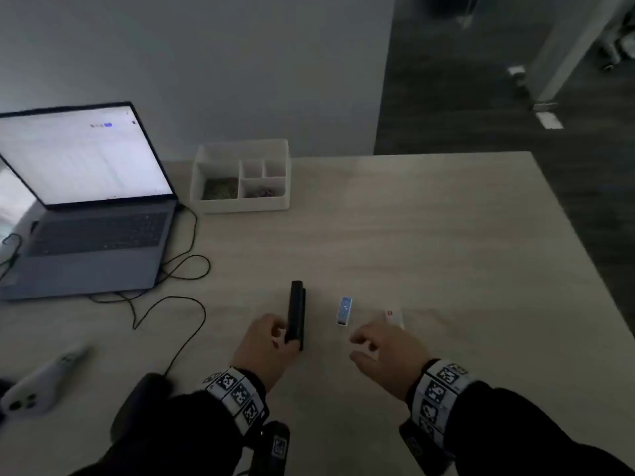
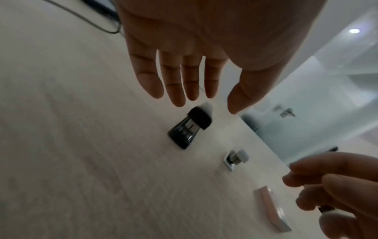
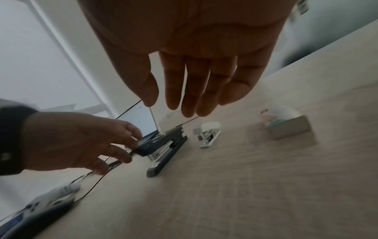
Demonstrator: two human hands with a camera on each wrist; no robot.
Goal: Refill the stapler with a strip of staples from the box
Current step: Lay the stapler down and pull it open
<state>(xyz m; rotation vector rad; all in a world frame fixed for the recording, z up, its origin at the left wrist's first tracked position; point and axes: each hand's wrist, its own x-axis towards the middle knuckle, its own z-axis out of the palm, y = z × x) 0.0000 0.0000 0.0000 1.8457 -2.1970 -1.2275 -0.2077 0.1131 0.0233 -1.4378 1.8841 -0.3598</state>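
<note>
Black stapler (image 1: 297,312) on the surface (image 1: 429,235), straight ahead of you, its long axis running away from your body. Your left hand (image 1: 269,341) grips its near end, fingers curled on the upper arm as the right-wrist view shows. The staple box (image 3: 286,127) lies to the right, beyond a small white stapler (image 1: 344,310). Your right hand (image 1: 381,341), fingers loose and holding nothing, hovers just short of the box and is the nearer hand to it.
</note>
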